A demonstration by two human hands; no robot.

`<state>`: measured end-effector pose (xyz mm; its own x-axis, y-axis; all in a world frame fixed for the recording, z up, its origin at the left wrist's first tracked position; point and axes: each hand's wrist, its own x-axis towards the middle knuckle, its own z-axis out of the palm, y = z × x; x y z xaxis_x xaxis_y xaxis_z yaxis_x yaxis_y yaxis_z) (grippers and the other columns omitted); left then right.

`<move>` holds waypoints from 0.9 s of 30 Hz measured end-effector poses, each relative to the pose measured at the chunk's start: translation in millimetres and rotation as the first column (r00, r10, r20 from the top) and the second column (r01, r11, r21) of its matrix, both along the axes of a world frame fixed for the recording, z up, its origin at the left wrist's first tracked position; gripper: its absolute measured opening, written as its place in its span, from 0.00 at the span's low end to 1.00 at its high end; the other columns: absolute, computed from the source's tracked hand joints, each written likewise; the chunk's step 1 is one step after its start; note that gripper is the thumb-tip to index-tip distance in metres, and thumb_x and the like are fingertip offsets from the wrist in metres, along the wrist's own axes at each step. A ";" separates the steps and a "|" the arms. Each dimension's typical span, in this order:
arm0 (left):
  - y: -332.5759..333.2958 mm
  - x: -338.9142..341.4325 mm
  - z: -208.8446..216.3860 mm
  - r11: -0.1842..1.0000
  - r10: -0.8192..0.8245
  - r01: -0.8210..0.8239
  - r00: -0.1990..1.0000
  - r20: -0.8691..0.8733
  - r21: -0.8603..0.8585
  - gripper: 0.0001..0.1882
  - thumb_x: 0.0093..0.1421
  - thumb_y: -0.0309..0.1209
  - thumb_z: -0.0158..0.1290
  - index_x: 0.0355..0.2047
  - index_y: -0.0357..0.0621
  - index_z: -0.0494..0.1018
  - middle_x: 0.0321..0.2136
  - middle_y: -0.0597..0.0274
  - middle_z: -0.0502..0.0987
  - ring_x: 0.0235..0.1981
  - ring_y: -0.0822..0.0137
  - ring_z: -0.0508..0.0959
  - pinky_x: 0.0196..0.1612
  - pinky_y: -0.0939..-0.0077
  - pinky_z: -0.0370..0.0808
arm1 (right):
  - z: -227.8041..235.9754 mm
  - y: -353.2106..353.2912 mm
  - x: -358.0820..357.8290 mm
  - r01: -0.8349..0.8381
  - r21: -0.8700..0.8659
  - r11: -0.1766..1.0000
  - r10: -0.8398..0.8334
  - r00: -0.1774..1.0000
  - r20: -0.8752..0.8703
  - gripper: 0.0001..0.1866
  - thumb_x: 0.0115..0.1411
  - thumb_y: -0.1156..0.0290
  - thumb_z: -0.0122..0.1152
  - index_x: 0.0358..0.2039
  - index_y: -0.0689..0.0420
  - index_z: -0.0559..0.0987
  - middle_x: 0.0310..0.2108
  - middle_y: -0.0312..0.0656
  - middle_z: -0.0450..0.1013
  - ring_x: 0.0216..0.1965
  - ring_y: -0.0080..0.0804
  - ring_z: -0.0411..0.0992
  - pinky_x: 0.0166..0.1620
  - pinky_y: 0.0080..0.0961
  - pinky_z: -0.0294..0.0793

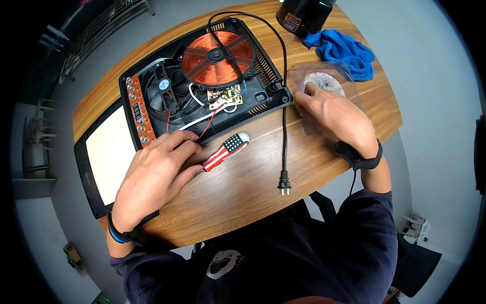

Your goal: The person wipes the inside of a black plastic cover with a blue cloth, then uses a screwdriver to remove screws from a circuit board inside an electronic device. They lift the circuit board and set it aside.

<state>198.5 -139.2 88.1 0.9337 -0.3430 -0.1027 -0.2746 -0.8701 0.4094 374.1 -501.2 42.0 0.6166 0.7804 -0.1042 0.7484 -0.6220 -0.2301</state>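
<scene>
An opened induction cooker base [266, 101] lies on the table, showing its copper coil [197, 65], fan [157, 91], small circuit board [218, 99] and orange display board [140, 114]. At its near edge rests my left hand [154, 175], fingers bent, thumb apart, with no held thing showing. Beside the thumb lies a screwdriver [234, 144] with a stars-and-stripes handle; its tip end is hidden by the hand. To the right, my right hand [334, 115] reaches over a clear plastic piece with a silvery round disc [331, 84]. Its fingertips are pinched together, and what they hold is hidden.
A black power cord [284, 147] runs from the base, its plug near the table's front edge. At the left lies the cooker's black-framed pale panel [109, 152], partly under the base. A blue cloth [349, 53] and a black container [304, 15] sit at the far right.
</scene>
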 end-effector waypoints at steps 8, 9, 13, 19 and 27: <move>10.4 -1.1 -3.3 0.999 -0.033 0.032 0.999 -0.031 -0.017 0.20 0.70 0.33 0.72 0.58 0.39 0.82 0.59 0.51 0.85 0.59 0.43 0.87 0.61 0.50 0.86 | 2.3 -4.0 22.7 0.003 0.093 0.996 0.012 0.987 -0.163 0.08 0.77 0.74 0.67 0.50 0.61 0.77 0.46 0.55 0.79 0.48 0.65 0.80 0.50 0.54 0.80; 12.1 -1.3 -3.0 0.999 -0.034 0.033 0.997 -0.062 -0.015 0.21 0.69 0.33 0.72 0.59 0.39 0.82 0.61 0.50 0.85 0.60 0.42 0.86 0.63 0.50 0.86 | 2.1 -7.9 26.6 0.030 0.120 0.992 -0.012 0.989 -0.149 0.08 0.78 0.74 0.67 0.50 0.61 0.77 0.46 0.55 0.79 0.48 0.65 0.80 0.50 0.53 0.79; 20.0 -2.0 -1.1 0.998 -0.061 0.062 0.992 -0.113 0.001 0.27 0.69 0.33 0.72 0.66 0.40 0.82 0.66 0.47 0.84 0.66 0.42 0.85 0.68 0.51 0.84 | -5.5 -21.8 41.6 0.098 0.169 0.981 -0.099 0.995 0.002 0.07 0.81 0.73 0.64 0.50 0.62 0.76 0.44 0.57 0.79 0.46 0.65 0.79 0.50 0.51 0.80; 32.3 -1.0 -1.1 0.999 -0.051 0.049 0.987 -0.155 -0.017 0.32 0.68 0.32 0.72 0.71 0.40 0.80 0.70 0.46 0.82 0.69 0.41 0.83 0.71 0.51 0.82 | -18.5 -35.2 63.1 0.143 0.140 0.980 -0.141 0.990 -0.026 0.06 0.79 0.78 0.66 0.51 0.62 0.77 0.44 0.55 0.81 0.46 0.60 0.82 0.49 0.47 0.81; 56.7 2.4 0.5 0.988 -0.147 0.135 0.969 -0.199 -0.073 0.29 0.66 0.30 0.72 0.67 0.40 0.83 0.73 0.54 0.81 0.70 0.45 0.84 0.70 0.51 0.85 | 13.9 -5.6 48.6 0.185 0.131 0.974 -0.194 0.979 0.056 0.10 0.77 0.72 0.71 0.45 0.62 0.78 0.39 0.55 0.81 0.43 0.59 0.83 0.47 0.48 0.82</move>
